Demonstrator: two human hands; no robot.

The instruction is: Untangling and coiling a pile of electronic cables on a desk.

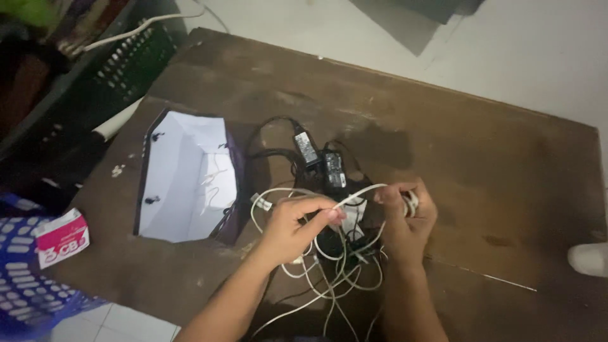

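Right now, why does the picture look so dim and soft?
Head view: weak, flat light, with the brown table murky; the white cable between the left hand and right hand looks pale and slightly smeared; the edges bend outward, and fine detail is grainy.

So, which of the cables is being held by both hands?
The white cable: stretched between the left hand and right hand. The black cables lie untouched.
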